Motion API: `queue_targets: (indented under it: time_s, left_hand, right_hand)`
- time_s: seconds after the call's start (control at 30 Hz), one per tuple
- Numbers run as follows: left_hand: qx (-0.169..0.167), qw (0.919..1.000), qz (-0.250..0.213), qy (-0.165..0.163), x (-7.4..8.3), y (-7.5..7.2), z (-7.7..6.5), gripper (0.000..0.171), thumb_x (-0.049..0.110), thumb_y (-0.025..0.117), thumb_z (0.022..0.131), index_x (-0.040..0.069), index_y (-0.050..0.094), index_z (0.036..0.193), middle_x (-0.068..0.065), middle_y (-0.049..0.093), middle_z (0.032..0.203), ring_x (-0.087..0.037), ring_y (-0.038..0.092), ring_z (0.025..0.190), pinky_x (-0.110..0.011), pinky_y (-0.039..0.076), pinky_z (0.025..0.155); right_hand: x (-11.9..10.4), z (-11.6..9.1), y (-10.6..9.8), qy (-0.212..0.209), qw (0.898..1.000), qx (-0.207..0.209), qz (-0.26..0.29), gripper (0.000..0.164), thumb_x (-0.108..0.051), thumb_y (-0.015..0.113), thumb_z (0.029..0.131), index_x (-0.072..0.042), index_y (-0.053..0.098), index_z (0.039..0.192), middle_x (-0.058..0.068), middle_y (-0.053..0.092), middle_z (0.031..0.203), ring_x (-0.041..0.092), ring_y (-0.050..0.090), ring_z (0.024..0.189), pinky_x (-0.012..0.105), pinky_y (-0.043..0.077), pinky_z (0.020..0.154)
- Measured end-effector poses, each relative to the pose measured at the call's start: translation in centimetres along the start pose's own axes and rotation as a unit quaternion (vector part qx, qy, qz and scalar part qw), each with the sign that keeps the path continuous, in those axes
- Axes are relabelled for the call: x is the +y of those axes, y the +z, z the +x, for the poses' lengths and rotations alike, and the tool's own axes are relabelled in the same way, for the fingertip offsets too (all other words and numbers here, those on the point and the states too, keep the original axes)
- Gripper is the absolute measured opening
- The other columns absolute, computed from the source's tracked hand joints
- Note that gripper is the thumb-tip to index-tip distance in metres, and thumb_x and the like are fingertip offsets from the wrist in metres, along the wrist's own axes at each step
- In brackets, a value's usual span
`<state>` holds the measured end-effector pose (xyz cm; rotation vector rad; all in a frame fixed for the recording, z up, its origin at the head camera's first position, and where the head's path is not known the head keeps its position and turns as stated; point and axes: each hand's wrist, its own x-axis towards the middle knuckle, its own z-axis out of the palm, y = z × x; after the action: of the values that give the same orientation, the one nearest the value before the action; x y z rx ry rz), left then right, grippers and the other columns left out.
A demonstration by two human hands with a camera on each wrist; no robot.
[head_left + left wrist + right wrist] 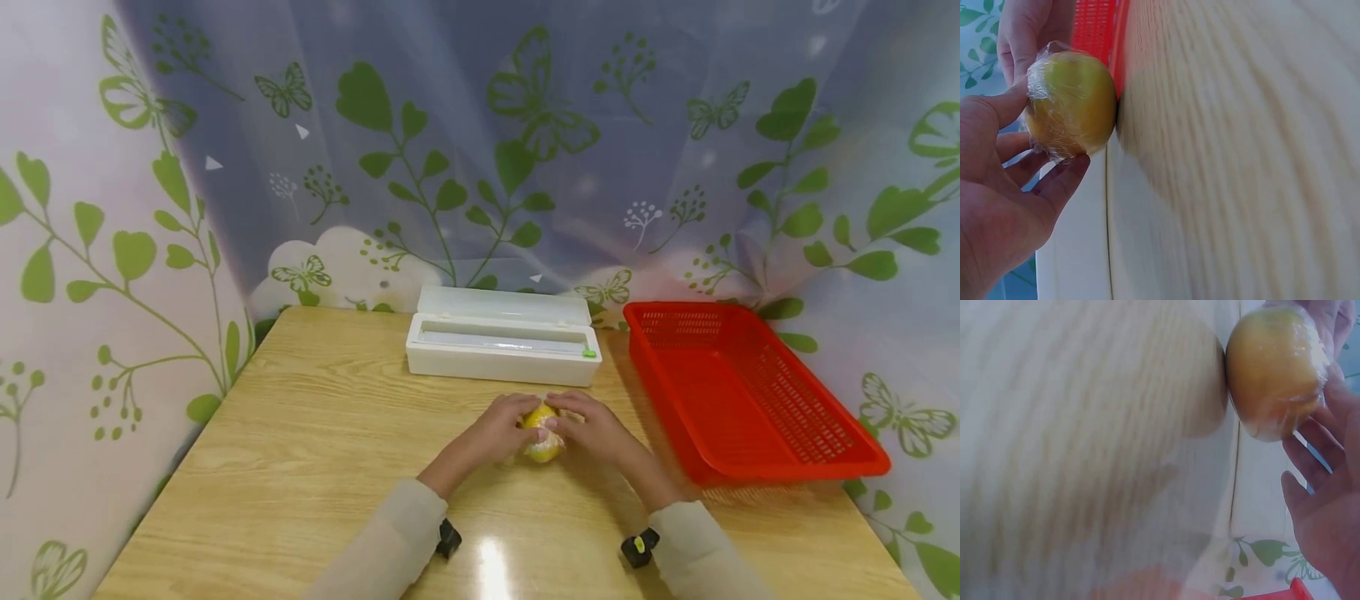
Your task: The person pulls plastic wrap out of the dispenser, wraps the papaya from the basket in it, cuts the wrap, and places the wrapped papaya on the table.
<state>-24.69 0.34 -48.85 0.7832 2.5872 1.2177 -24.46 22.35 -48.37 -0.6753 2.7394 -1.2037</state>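
A round yellow fruit [544, 451] [1088, 100] [1269, 369], greenish and orange in places, is wrapped in crinkled cling film. It sits on the wooden table in front of the white box. My left hand [495, 429] [1007, 200] holds it from the left, thumb on the near face and fingers curled along the far side. From the other side my right hand [597, 427] [1329, 494] grips it too, its thumb close to the left one. Bunched film shows between the thumbs in the left wrist view. The exact kind of fruit cannot be told.
A white cling film dispenser box [498, 365] stands behind the hands, its clear lid [502, 304] raised and a green slide cutter [589, 354] at its right end. A red plastic basket [675, 417] stands on the right. Patterned cloth [450, 125] hangs behind the table [315, 433].
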Motion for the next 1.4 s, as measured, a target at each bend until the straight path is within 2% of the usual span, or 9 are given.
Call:
queue_targets:
  time_s: [0.2, 0.3, 0.43, 0.7, 0.83, 0.9, 1.07, 1.27, 1.4]
  left_hand:
    - [0.007, 0.9997, -0.022, 0.008, 0.1, 0.1, 0.1, 0.055, 0.030, 0.065, 0.099, 0.007, 0.051, 0.147, -0.010, 0.051, 0.151, -0.028, 0.052, 0.133, -0.039, 0.049, 0.106]
    - [0.007, 0.9978, -0.065, -0.010, 0.2, 0.2, -0.2, 0.064, 0.031, 0.068, 0.097, 0.007, 0.045, 0.152, -0.012, 0.051, 0.150, -0.028, 0.057, 0.125, -0.032, 0.055, 0.095]
    - [0.005, 0.9935, -0.104, -0.046, 0.4, 0.4, -0.6, 0.077, 0.036, 0.068, 0.096, 0.006, 0.032, 0.157, -0.013, 0.047, 0.154, -0.031, 0.058, 0.127, -0.035, 0.056, 0.094]
    - [-0.003, 0.9974, -0.067, -0.027, 0.2, 0.5, -0.9, 0.065, 0.039, 0.062, 0.100, 0.007, 0.042, 0.153, -0.013, 0.047, 0.154, -0.017, 0.063, 0.114, -0.024, 0.055, 0.085]
    - [-0.007, 0.9981, -0.052, -0.033, 0.2, 0.4, -1.0, 0.066, 0.042, 0.057, 0.102, 0.007, 0.039, 0.154, -0.012, 0.045, 0.155, -0.020, 0.062, 0.121, -0.025, 0.055, 0.086]
    - [-0.009, 0.9980, -0.047, -0.041, 0.1, 0.3, -1.1, 0.067, 0.044, 0.055, 0.102, 0.008, 0.037, 0.155, -0.013, 0.047, 0.154, -0.022, 0.061, 0.123, -0.027, 0.056, 0.088]
    - [-0.015, 0.9973, -0.053, -0.048, -0.2, 0.1, -1.5, 0.068, 0.047, 0.051, 0.103, 0.011, 0.034, 0.157, -0.012, 0.053, 0.149, -0.022, 0.060, 0.125, -0.032, 0.055, 0.095]
    - [-0.017, 0.9939, -0.074, -0.080, -1.1, -0.8, -2.5, 0.071, 0.052, 0.051, 0.102, 0.010, 0.034, 0.157, -0.011, 0.047, 0.154, -0.026, 0.051, 0.138, -0.044, 0.045, 0.110]
    - [-0.019, 0.9952, -0.047, -0.084, -1.7, -1.7, -3.2, 0.069, 0.049, 0.053, 0.102, 0.006, 0.040, 0.154, -0.012, 0.047, 0.154, -0.029, 0.044, 0.143, -0.048, 0.038, 0.116]
  right_hand:
    - [-0.5, 0.2, 0.2, 0.011, 1.000, 0.020, -0.011, 0.043, -0.021, 0.069, 0.096, -0.006, 0.064, 0.135, 0.015, 0.062, 0.133, 0.038, 0.055, 0.127, 0.059, 0.042, 0.108]
    - [-0.5, 0.2, -0.2, 0.009, 1.000, -0.003, -0.027, 0.052, -0.023, 0.067, 0.098, -0.008, 0.054, 0.146, 0.017, 0.059, 0.135, 0.040, 0.052, 0.129, 0.062, 0.040, 0.109]
    - [-0.5, 0.3, -0.1, -0.031, 0.998, -0.017, -0.056, 0.049, -0.020, 0.064, 0.099, -0.007, 0.054, 0.145, 0.018, 0.059, 0.127, 0.039, 0.054, 0.121, 0.058, 0.045, 0.102]
    - [-1.1, -0.3, 0.3, -0.054, 0.986, 0.009, -0.154, 0.035, -0.018, 0.065, 0.098, -0.014, 0.067, 0.133, 0.010, 0.061, 0.120, 0.026, 0.057, 0.107, 0.039, 0.050, 0.083]
    - [-1.6, -0.1, 0.3, -0.064, 0.980, 0.013, -0.189, 0.034, -0.020, 0.064, 0.099, -0.014, 0.068, 0.132, 0.011, 0.062, 0.124, 0.030, 0.059, 0.112, 0.046, 0.052, 0.086]
    - [-1.7, 0.1, 0.2, -0.056, 0.983, -0.001, -0.175, 0.036, -0.023, 0.061, 0.101, -0.013, 0.066, 0.135, 0.013, 0.061, 0.129, 0.035, 0.058, 0.119, 0.053, 0.052, 0.093]
    - [-1.5, 0.1, -0.1, 0.007, 0.999, -0.026, -0.036, 0.047, -0.031, 0.059, 0.103, -0.009, 0.055, 0.145, 0.018, 0.053, 0.146, 0.043, 0.047, 0.137, 0.062, 0.038, 0.110]
    - [-0.2, -0.5, -0.1, 0.017, 0.998, -0.013, 0.058, 0.053, -0.025, 0.063, 0.101, -0.002, 0.050, 0.147, 0.022, 0.048, 0.152, 0.044, 0.041, 0.142, 0.060, 0.034, 0.114]
    - [0.5, -0.6, 0.2, 0.040, 0.994, -0.051, 0.083, 0.063, -0.020, 0.069, 0.097, 0.002, 0.043, 0.150, 0.025, 0.042, 0.154, 0.046, 0.039, 0.142, 0.057, 0.034, 0.114]
